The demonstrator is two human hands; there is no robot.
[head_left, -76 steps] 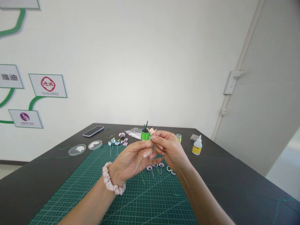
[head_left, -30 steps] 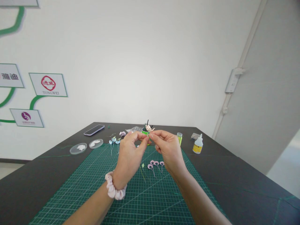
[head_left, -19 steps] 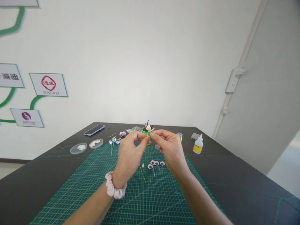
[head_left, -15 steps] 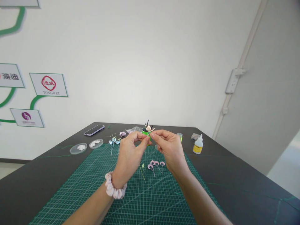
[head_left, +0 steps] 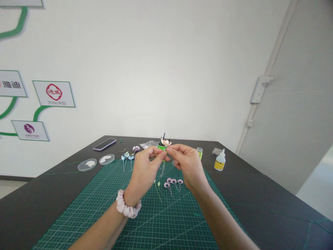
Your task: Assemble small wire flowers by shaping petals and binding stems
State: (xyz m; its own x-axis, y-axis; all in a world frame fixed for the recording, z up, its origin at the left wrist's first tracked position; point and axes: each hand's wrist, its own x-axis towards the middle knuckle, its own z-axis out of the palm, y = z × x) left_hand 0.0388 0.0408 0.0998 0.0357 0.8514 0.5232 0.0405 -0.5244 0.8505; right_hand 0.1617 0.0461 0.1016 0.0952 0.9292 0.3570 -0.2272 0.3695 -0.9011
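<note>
My left hand (head_left: 147,165) and my right hand (head_left: 186,165) meet above the cutting mat (head_left: 161,222), thumbs and forefingers pinched. A small pale pink flower (head_left: 166,142) stands just above the fingertips, its stem mostly hidden by them. My right fingertips close on it just under the bloom. Below my left fingertips hangs a thin pale strip (head_left: 163,170), apparently tape. Several mauve flowers on wire stems (head_left: 173,181) and a small green leaf on a stem (head_left: 159,184) lie on the mat under my hands.
A green cup (head_left: 161,146) with dark tools stands behind my hands. Blue leaves on wires (head_left: 126,157), two shallow dishes (head_left: 87,165) and a phone (head_left: 104,144) lie left. A glue bottle (head_left: 220,161) and small jar (head_left: 199,152) stand right.
The pale pink flower has turned between my fingers. The pale strip now hangs visibly below my left fingertips. Both hands stay almost in place.
</note>
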